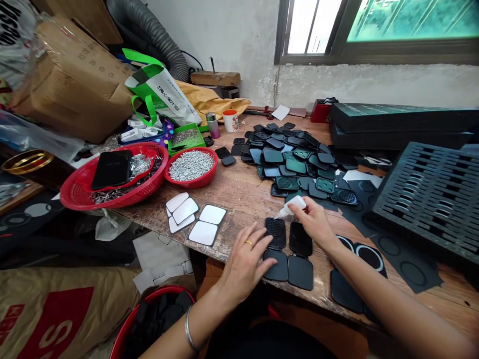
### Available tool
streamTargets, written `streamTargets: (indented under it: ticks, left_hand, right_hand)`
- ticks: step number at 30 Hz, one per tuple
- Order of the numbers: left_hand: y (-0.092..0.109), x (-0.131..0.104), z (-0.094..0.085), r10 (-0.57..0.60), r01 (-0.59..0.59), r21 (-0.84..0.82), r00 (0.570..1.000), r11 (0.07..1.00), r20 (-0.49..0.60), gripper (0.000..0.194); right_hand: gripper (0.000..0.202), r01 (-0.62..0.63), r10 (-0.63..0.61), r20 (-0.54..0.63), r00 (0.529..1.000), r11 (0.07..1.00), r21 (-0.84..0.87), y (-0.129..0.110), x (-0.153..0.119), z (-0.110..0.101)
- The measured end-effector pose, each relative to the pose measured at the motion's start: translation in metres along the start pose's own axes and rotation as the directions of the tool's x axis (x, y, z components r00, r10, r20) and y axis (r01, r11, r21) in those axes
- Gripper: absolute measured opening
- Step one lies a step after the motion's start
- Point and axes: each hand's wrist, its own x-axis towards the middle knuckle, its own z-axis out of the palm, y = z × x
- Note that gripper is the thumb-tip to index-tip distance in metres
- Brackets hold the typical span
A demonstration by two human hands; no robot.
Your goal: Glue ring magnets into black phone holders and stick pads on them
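My right hand (314, 219) grips a small white squeeze bottle (296, 204), tilted so its narrow nozzle points down at the upper half of an opened black hinged case (276, 233). That half has a ridged, textured inside. Fingers spread, my left hand (245, 262) rests beside this case, with its fingertips at or near the case's left edge. A second opened black case (300, 271) lies just to the right. Under my right forearm are more opened cases with white rings (368, 258). White rounded-square mirror pieces or stickers (203, 232) lie on the table to the left.
A heap of black cases (295, 154) covers the middle back. At left stand a red basket of small metal pins (191, 167) and a larger red basket (75, 192) with a phone on top. A slotted black foam block (430, 199) sits at right.
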Motion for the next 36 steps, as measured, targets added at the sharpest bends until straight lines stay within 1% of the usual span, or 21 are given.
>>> streamTargets:
  ticks: [2, 5, 10, 17, 22, 24, 26, 30, 32, 36]
  left_hand:
    - [0.002, -0.002, 0.002, 0.029, -0.028, -0.024, 0.999, 0.999, 0.044, 0.041]
    - [0.003, -0.002, 0.003, 0.025, -0.024, -0.016, 0.997, 1.000, 0.075, 0.034]
    - [0.003, 0.001, -0.002, 0.020, -0.024, 0.030, 0.994, 0.999, 0.112, 0.034]
    - [0.009, 0.003, -0.005, -0.009, 0.002, 0.073, 0.995, 0.997, 0.097, 0.033]
    - [0.009, 0.003, -0.003, -0.020, 0.009, 0.090, 0.993, 0.996, 0.116, 0.033]
    - [0.009, 0.003, -0.002, -0.026, 0.014, 0.099, 0.992, 0.995, 0.127, 0.033]
    - [0.009, 0.003, -0.002, -0.029, 0.015, 0.102, 0.990, 0.995, 0.135, 0.033]
    - [0.009, 0.005, -0.002, -0.016, 0.004, 0.099, 0.992, 0.995, 0.127, 0.033]
    - [0.010, 0.005, -0.003, -0.006, -0.006, 0.098, 0.993, 0.995, 0.119, 0.034]
    - [0.010, 0.006, -0.004, 0.005, -0.020, 0.111, 0.992, 0.994, 0.126, 0.034]
  right_hand:
    - [0.030, 0.007, -0.007, 0.007, 1.000, 1.000, -0.012, 0.001, 0.001, 0.003]
    - [0.029, 0.030, -0.029, 0.020, 0.999, 0.999, -0.036, 0.003, 0.003, 0.005]
    - [0.022, 0.102, -0.095, 0.043, 0.995, 0.977, -0.186, -0.001, 0.002, 0.005]
    - [0.014, 0.212, -0.207, 0.058, 0.977, 0.892, -0.399, -0.015, -0.005, 0.000]
    - [0.014, 0.283, -0.263, 0.112, 0.958, 0.817, -0.502, -0.020, -0.011, -0.010]
    - [0.014, 0.282, -0.246, 0.139, 0.959, 0.812, -0.511, -0.021, -0.014, -0.013]
    - [0.013, 0.267, -0.208, 0.172, 0.963, 0.830, -0.490, -0.023, -0.018, -0.013]
    - [0.014, 0.235, -0.148, 0.228, 0.962, 0.875, -0.423, -0.028, -0.025, -0.006]
    - [0.015, 0.246, -0.163, 0.229, 0.960, 0.881, -0.404, -0.029, -0.026, 0.001]
    - [0.013, 0.303, -0.240, 0.203, 0.949, 0.869, -0.391, -0.029, -0.022, 0.018]
